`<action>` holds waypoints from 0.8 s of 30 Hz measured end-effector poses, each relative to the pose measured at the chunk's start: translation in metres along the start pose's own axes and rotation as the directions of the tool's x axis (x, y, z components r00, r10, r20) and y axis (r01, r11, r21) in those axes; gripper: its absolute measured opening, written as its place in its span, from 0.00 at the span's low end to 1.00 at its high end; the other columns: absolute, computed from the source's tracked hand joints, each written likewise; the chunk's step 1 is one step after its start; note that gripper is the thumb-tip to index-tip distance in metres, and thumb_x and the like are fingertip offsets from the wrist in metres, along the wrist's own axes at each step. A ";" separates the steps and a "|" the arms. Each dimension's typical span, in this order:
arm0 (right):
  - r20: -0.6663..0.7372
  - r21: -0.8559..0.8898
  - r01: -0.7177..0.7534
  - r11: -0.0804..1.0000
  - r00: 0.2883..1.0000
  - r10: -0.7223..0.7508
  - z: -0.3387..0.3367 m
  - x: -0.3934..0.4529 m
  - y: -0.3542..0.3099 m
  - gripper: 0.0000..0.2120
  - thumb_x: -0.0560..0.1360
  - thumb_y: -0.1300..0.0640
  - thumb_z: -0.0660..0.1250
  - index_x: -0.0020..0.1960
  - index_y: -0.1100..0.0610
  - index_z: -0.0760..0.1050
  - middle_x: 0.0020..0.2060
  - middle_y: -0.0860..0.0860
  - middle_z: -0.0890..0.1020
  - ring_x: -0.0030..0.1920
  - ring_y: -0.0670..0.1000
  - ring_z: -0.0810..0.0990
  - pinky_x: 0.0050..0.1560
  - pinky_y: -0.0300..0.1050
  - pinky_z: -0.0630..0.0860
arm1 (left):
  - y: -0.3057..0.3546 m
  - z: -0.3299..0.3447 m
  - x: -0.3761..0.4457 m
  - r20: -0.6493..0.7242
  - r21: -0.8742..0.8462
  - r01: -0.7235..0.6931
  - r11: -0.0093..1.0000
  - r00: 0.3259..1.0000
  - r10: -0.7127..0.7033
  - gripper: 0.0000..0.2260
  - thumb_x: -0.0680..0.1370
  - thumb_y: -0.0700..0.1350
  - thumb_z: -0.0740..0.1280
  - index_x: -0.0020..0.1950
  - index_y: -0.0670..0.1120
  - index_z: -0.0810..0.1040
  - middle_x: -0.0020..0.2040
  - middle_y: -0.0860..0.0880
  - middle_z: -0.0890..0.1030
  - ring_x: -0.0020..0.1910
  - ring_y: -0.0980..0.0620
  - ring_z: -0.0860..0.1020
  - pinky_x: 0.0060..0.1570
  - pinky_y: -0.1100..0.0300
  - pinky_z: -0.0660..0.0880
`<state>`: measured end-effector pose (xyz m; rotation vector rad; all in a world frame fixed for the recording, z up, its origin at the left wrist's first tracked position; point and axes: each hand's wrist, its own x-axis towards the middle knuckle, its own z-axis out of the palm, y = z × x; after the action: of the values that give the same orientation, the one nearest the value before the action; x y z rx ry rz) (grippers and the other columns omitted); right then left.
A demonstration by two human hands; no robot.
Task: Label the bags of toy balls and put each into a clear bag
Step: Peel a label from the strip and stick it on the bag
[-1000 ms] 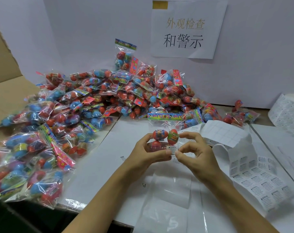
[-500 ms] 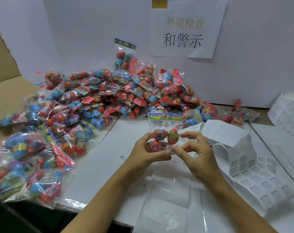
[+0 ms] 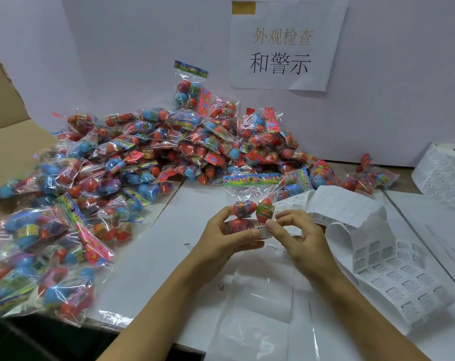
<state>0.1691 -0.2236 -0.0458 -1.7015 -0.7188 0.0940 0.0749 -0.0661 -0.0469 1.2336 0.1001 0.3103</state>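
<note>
1. Far to the left of the fingers, a large heap of unlabelled toy-ball bags point(image 3: 122, 178) is spread over the table point(image 3: 153, 256), reaching up against the back wall.
2. The left hand point(image 3: 226, 238) is curled round the lower part of one toy-ball bag point(image 3: 250, 204); the bag is held upright above the table, its printed header at the top, and is pinched between thumb and fingertips.
3. Between the two thumbs, a small white warning label point(image 3: 263, 230) is seen against the bag's lower corner. A second ago it was hanging mostly free of the bag; it now lies closer against the film, so the sticking step is judged nearly complete.
4. The right hand point(image 3: 299, 238) has its thumb and forefinger pinched narrowly on the label's edge, the other fingers loosely curled.
5. Directly below the fingers, flat clear bags point(image 3: 260, 308) lie on the table; bagging is judged to be the next step.
6. To the right of the fingers, a loose strip of label sheet point(image 3: 393, 272) trails away, and the label roll point(image 3: 445, 173) stands at the far right.
</note>
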 end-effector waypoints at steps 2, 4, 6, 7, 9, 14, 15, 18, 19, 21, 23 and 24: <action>-0.007 -0.012 0.013 1.000 1.000 -0.013 0.001 0.000 0.002 0.09 0.70 0.45 0.72 0.40 0.50 0.80 0.51 0.44 0.79 0.53 0.39 0.77 0.43 0.32 0.75 | 0.000 0.000 0.000 -0.017 0.006 0.003 1.000 1.000 -0.003 0.21 0.74 0.39 0.75 0.66 0.45 0.77 0.55 0.41 0.86 0.54 0.40 0.85 0.49 0.54 0.83; -0.013 -0.024 0.015 1.000 1.000 -0.016 0.002 0.000 0.004 0.07 0.71 0.47 0.73 0.40 0.50 0.81 0.51 0.44 0.79 0.54 0.40 0.78 0.43 0.35 0.76 | -0.002 -0.001 0.000 -0.038 0.025 -0.001 1.000 0.999 0.002 0.18 0.77 0.39 0.75 0.65 0.45 0.78 0.55 0.41 0.86 0.54 0.40 0.85 0.48 0.54 0.83; -0.019 -0.020 0.018 1.000 1.000 -0.018 0.002 -0.001 0.005 0.10 0.69 0.45 0.73 0.39 0.51 0.82 0.52 0.44 0.79 0.54 0.42 0.78 0.44 0.41 0.78 | -0.002 -0.001 0.000 -0.046 0.037 0.001 0.999 0.999 0.001 0.16 0.77 0.39 0.74 0.64 0.45 0.79 0.54 0.42 0.86 0.53 0.40 0.86 0.47 0.54 0.83; -0.024 -0.014 0.018 1.000 1.000 -0.018 0.002 0.000 0.005 0.11 0.69 0.44 0.73 0.39 0.52 0.82 0.52 0.44 0.79 0.55 0.42 0.79 0.45 0.44 0.78 | -0.002 -0.001 0.000 -0.046 0.040 0.003 0.999 0.999 -0.001 0.15 0.77 0.39 0.74 0.63 0.46 0.80 0.54 0.42 0.86 0.52 0.40 0.86 0.46 0.54 0.83; -0.032 0.000 0.020 1.000 0.999 -0.020 0.002 0.000 0.004 0.12 0.68 0.45 0.74 0.38 0.53 0.83 0.52 0.44 0.79 0.55 0.42 0.79 0.47 0.46 0.79 | -0.001 -0.001 0.000 -0.047 0.043 0.005 0.999 0.999 -0.003 0.14 0.77 0.40 0.74 0.62 0.46 0.81 0.53 0.41 0.86 0.51 0.40 0.86 0.45 0.54 0.83; -0.025 -0.008 0.030 1.000 0.999 -0.030 -0.001 0.000 0.003 0.09 0.70 0.49 0.75 0.39 0.56 0.85 0.52 0.44 0.79 0.55 0.42 0.79 0.49 0.45 0.79 | -0.002 -0.001 0.001 -0.051 0.034 0.009 0.999 0.999 -0.008 0.14 0.77 0.40 0.74 0.62 0.44 0.80 0.53 0.40 0.86 0.50 0.40 0.86 0.45 0.55 0.83; -0.019 -0.009 0.026 1.000 0.999 -0.026 -0.002 0.001 0.004 0.07 0.72 0.52 0.76 0.40 0.56 0.85 0.52 0.44 0.79 0.55 0.42 0.79 0.50 0.46 0.79 | -0.002 -0.001 0.001 -0.057 0.036 0.010 0.999 0.998 -0.008 0.13 0.78 0.39 0.74 0.62 0.44 0.80 0.53 0.40 0.86 0.50 0.41 0.86 0.44 0.55 0.83; -0.008 -0.005 0.021 1.000 1.000 -0.021 -0.002 0.001 0.005 0.05 0.75 0.58 0.74 0.42 0.58 0.85 0.53 0.46 0.79 0.54 0.41 0.78 0.52 0.48 0.79 | -0.001 -0.002 0.003 -0.082 0.034 0.020 0.999 0.996 -0.018 0.12 0.78 0.38 0.72 0.61 0.45 0.80 0.52 0.41 0.87 0.49 0.42 0.87 0.43 0.57 0.83; -0.004 -0.003 0.023 1.000 1.000 -0.023 -0.002 0.000 0.005 0.04 0.76 0.59 0.73 0.43 0.57 0.85 0.53 0.46 0.79 0.54 0.41 0.78 0.52 0.48 0.79 | -0.001 -0.002 0.003 -0.088 0.025 0.027 0.999 0.996 -0.025 0.12 0.78 0.38 0.72 0.61 0.45 0.80 0.51 0.41 0.87 0.49 0.42 0.87 0.43 0.57 0.83; 0.003 0.000 0.036 0.999 0.999 -0.036 -0.002 -0.001 0.003 0.03 0.76 0.57 0.73 0.44 0.53 0.84 0.53 0.45 0.79 0.54 0.41 0.78 0.52 0.47 0.80 | 0.000 -0.001 0.003 -0.078 -0.003 0.033 0.999 0.996 -0.033 0.14 0.77 0.39 0.73 0.62 0.45 0.79 0.52 0.41 0.87 0.51 0.42 0.86 0.45 0.57 0.83; 0.010 0.021 0.047 0.999 0.999 -0.047 -0.002 -0.002 0.000 0.05 0.72 0.48 0.72 0.44 0.48 0.84 0.53 0.44 0.79 0.54 0.42 0.79 0.51 0.46 0.80 | 0.001 -0.002 0.002 -0.034 -0.018 0.022 1.000 0.999 -0.023 0.18 0.75 0.39 0.75 0.65 0.45 0.78 0.54 0.41 0.86 0.52 0.42 0.86 0.48 0.57 0.82; 0.011 0.028 0.049 0.998 0.999 -0.050 -0.002 -0.003 -0.001 0.08 0.70 0.44 0.71 0.44 0.46 0.84 0.53 0.43 0.79 0.55 0.42 0.79 0.50 0.44 0.80 | 0.001 -0.003 0.001 -0.014 -0.016 0.014 1.000 1.000 -0.014 0.21 0.74 0.39 0.76 0.66 0.44 0.77 0.56 0.41 0.86 0.53 0.41 0.86 0.49 0.57 0.82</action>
<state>0.1672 -0.2266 -0.0455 -1.6565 -0.7645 0.0789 0.0752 -0.0629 -0.0463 1.2143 0.1176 0.3071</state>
